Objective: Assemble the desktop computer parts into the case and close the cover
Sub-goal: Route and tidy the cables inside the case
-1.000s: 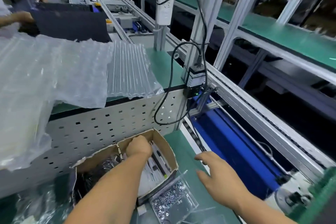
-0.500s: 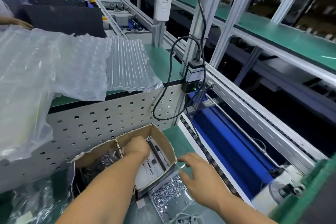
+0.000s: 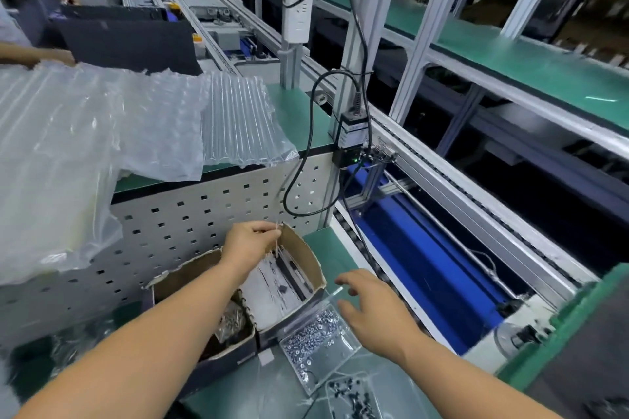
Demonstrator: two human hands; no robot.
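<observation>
Small clear packets of computer parts (image 3: 275, 286) fill the open brown cardboard box (image 3: 299, 245) on the near green tabletop (image 3: 326, 255). The left hand (image 3: 248, 241) has risen, pinching one thin packet; the right hand (image 3: 367, 309), open, has withdrawn over the clear screw tray (image 3: 320, 343). Part picking appears underway.

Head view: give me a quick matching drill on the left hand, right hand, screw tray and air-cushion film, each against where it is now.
Things:
1. left hand
2. right hand
3. clear screw tray
4. air-cushion film

Places:
A. lying on the upper green shelf
B. on the bench beside the cardboard box
C. raised over the cardboard box, pinching something thin
D. fingers spread, over the tray's far edge

Pairs: 1-C, 2-D, 3-B, 4-A
</observation>
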